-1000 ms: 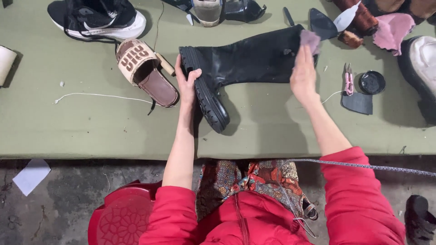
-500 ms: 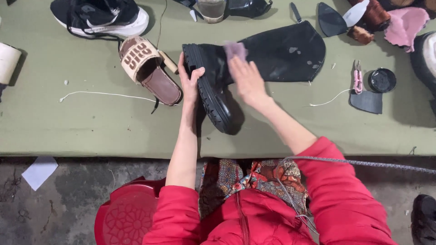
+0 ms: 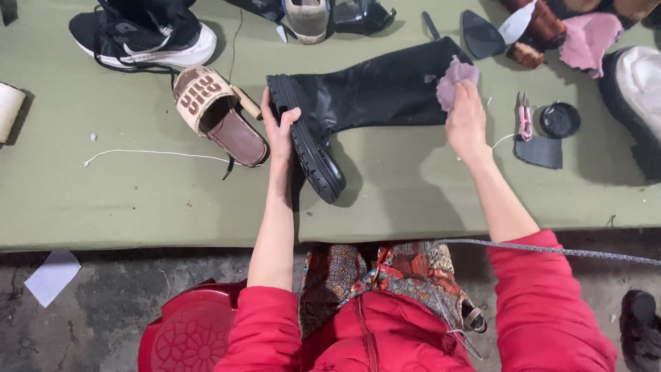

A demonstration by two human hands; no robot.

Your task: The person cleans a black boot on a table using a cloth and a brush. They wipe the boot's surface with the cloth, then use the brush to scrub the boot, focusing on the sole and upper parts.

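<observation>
**A:** Olive-green cloth covers the counter (image 3: 138, 200); grey concrete floor shows below its near edge. Largest item?

**B:** Tall black boot (image 3: 365, 96), lying on its side at counter centre, shaft pointing right, lugged sole facing left and toward the near edge.

**A:** Hands?

**B:** Left hand (image 3: 279, 131) sits on the sole near the heel, fingers (image 3: 289, 117) curled over the sole's edge, grasping the boot. Right hand (image 3: 467, 117) is at the shaft's open end, fingers clenched on a pink cloth (image 3: 454, 79) pressed against the leather. Both sleeves are red.

**A:** Next in size?

**B:** Black sneaker with white sole (image 3: 144, 31) at far left. Red plastic stool (image 3: 186, 337) on the floor, lower left. Beige and brown slide sandal (image 3: 217, 110) just left of the boot's sole, apart from it.

**A:** Right side?

**B:** White shoe (image 3: 637, 89) cut by the frame edge. Pink rag (image 3: 589, 38) at far right, well apart from the hand.

**A:** Small items?

**B:** Dark flat piece (image 3: 540, 151) near the right wrist, round black tin (image 3: 560, 119) just beyond it, small pink-handled tool (image 3: 525, 120) beside the tin. White string (image 3: 151, 153) lies loose on the left of the counter.
</observation>
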